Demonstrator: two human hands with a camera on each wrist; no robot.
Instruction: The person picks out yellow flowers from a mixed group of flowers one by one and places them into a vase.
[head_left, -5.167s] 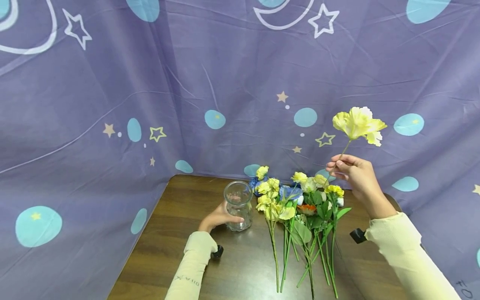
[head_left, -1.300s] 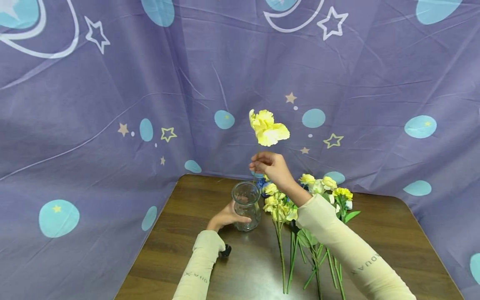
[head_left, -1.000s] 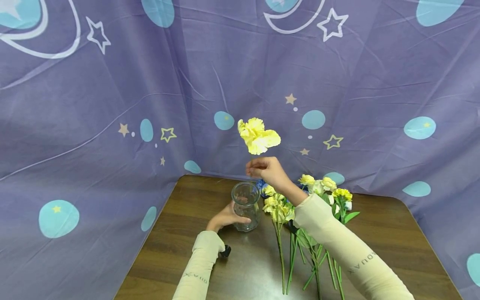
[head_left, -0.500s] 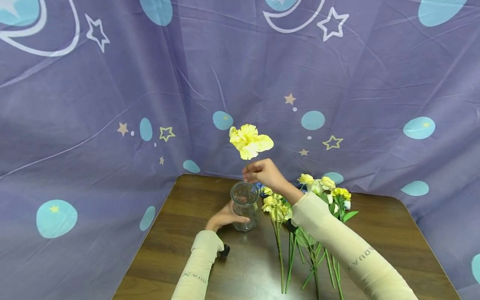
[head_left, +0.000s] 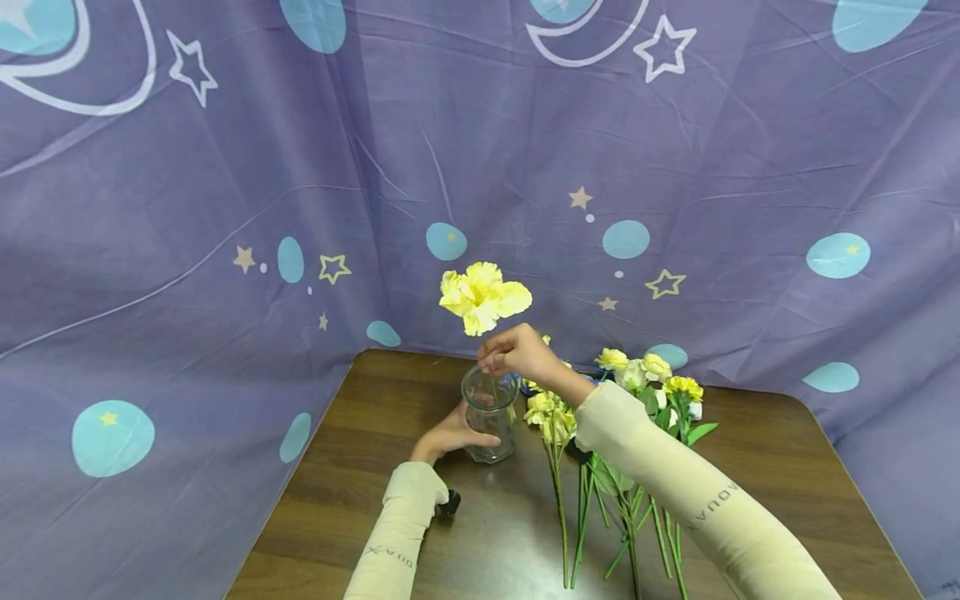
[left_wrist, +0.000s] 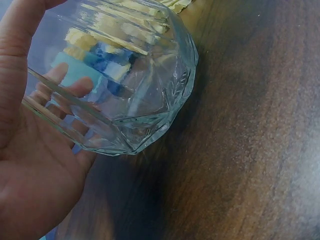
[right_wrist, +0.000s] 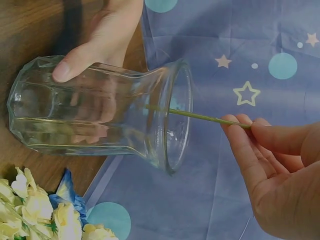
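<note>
A clear glass vase (head_left: 491, 421) with a flared rim stands upright on the wooden table. My left hand (head_left: 455, 433) grips its side, the thumb across the front and the fingers seen through the glass behind. Above the vase, my right hand (head_left: 517, 354) pinches the thin green stem (right_wrist: 207, 119) of a yellow artificial flower (head_left: 483, 298) between thumb and fingers. In the right wrist view the stem's lower end passes through the mouth of the vase (right_wrist: 178, 117) and ends in its neck. The ruffled yellow bloom is above the right hand in the head view.
Right of the vase, several artificial flowers lie on the table (head_left: 330, 467): a yellow spray (head_left: 551, 417), pale roses (head_left: 637, 371) and a yellow bloom (head_left: 684, 388), their green stems toward the front. The right sleeve (head_left: 675, 467) hides part of them. A purple patterned cloth (head_left: 495, 125) hangs behind.
The right hand has carried the yellow flower left from over the flower pile, then down, bringing the stem into the vase's mouth. The left hand has kept its grip on the vase.
</note>
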